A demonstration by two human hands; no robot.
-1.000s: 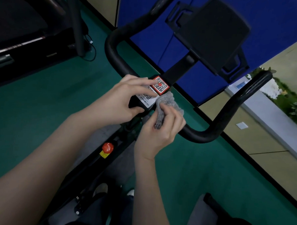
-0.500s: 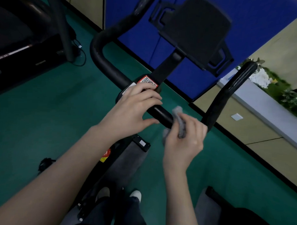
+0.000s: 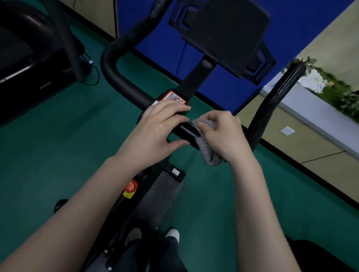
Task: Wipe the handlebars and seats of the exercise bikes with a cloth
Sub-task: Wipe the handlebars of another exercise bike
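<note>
- Head view is looking down on one exercise bike [image 3: 162, 188], and the person is standing just behind its handlebar [image 3: 125, 87].
- Right hand [image 3: 225, 135] is grasping the grey cloth [image 3: 209, 155]. The fingers are curling over the middle bar, and the cloth is lying wrapped around that bar under the palm, with its loose end hanging below.
- Left hand [image 3: 154, 133] is resting on the centre of the handlebar, just beside the cloth. Its fingers are lying nearly straight and relaxed, so I am judging that it is steadying, not gripping.
- Wiping is happening on the middle bar only. I am judging the task as far from finished: the cloth is not touching the left curve or the right horn [image 3: 277, 94], and nothing is showing whether they are already clean. The seat is not appearing, so I cannot tell about it.
- Handlebar tube is looking black, round and matte. A QR sticker [image 3: 174, 97] is sitting just beyond the left fingertips, a dark device holder [image 3: 225, 31] is standing above, and a red knob [image 3: 131, 185] is sitting on the frame below.
- Green floor [image 3: 52, 141] is running under everything. A blue partition [image 3: 300, 18] is standing behind the bike, a treadmill [image 3: 24, 59] is standing at the left, and a planter [image 3: 338, 94] with white flowers is lying at the right.
</note>
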